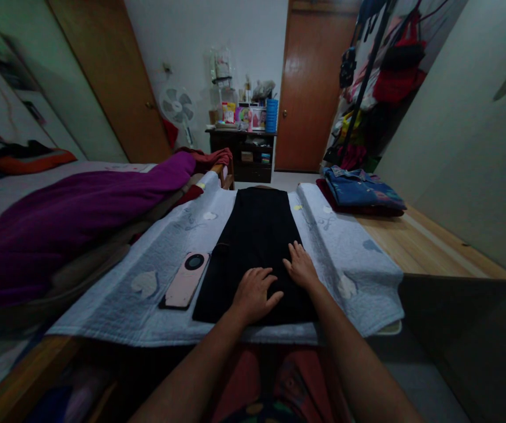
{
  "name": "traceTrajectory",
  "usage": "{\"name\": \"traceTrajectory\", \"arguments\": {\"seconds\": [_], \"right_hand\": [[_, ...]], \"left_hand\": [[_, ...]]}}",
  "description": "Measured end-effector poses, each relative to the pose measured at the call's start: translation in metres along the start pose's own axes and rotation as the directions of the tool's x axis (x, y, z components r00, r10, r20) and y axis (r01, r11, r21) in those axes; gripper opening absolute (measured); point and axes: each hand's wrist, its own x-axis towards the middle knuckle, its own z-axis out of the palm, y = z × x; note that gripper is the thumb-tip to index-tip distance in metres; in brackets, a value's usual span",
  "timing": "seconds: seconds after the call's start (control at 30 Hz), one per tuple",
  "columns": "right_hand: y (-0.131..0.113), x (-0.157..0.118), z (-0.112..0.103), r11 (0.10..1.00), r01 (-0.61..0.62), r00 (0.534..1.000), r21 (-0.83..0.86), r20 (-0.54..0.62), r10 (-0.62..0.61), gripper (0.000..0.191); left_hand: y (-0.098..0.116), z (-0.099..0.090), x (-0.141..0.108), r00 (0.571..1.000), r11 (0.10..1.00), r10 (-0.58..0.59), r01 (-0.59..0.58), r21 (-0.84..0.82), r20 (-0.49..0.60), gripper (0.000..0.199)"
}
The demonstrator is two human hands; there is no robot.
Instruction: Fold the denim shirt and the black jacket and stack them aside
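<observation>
The black garment (pixel 261 226) lies flat on the pale cloth (pixel 142 276), its folds hard to make out. The left hand (pixel 256 292) and right hand (pixel 301 265) rest on it, open, gripping nothing; the palms are hidden. The phone (pixel 185 281) lies just beside the garment's left edge.
</observation>
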Motion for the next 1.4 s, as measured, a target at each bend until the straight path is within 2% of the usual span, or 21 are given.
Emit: {"name": "traceTrajectory", "arguments": {"seconds": [0.3, 0.77, 0.9, 1.0, 1.1, 1.17, 1.23, 1.3, 1.4], "right_hand": [[0.004, -0.044, -0.008, 0.998, 0.062, 0.998, 0.012, 0.027, -0.063, 0.062], [0.01, -0.098, -0.014, 0.984, 0.179, 0.984, 0.01, 0.003, -0.179, 0.061], [0.009, -0.109, -0.024, 0.982, 0.188, 0.982, 0.01, 0.017, -0.188, 0.06], [0.003, -0.107, -0.043, 0.986, 0.168, 0.984, 0.001, 0.063, -0.168, 0.052], [-0.011, -0.092, -0.064, 0.997, 0.071, 0.99, -0.002, 0.118, -0.071, 0.033], [-0.024, -0.078, -0.069, 1.0, 0.024, 0.999, 0.006, 0.045, -0.025, 0.03], [-0.037, -0.067, -0.062, 0.997, 0.065, 0.993, 0.045, -0.101, -0.06, 0.03], [-0.048, -0.061, -0.046, 0.988, 0.126, 0.977, 0.085, -0.185, -0.109, 0.034], [-0.056, -0.062, -0.021, 0.974, 0.201, 0.971, 0.107, -0.149, -0.185, 0.041]], "left_hand": [[0.001, 0.004, -0.001, 0.999, 1.0, -0.019, 0.02, 0.02, -0.028, 0.03], [0.003, 0.004, -0.003, 0.999, 1.0, -0.026, 0.026, 0.01, -0.047, 0.03], [0.002, 0.003, -0.004, 0.999, 1.0, -0.017, 0.017, 0.004, -0.05, 0.03], [0.002, 0.004, -0.004, 0.998, 1.0, -0.015, 0.015, 0.001, -0.059, 0.031], [0.002, 0.004, -0.005, 0.996, 0.999, -0.032, 0.031, -0.014, -0.088, 0.034], [0.002, 0.004, -0.005, 0.995, 0.999, -0.044, 0.042, -0.022, -0.094, 0.032], [0.002, 0.004, -0.005, 0.995, 0.999, -0.044, 0.042, -0.024, -0.087, 0.026], [0.002, 0.003, -0.004, 0.996, 0.999, -0.038, 0.036, -0.026, -0.077, 0.022], [0.002, 0.002, -0.003, 0.997, 0.999, -0.031, 0.028, -0.032, -0.068, 0.019]]}}
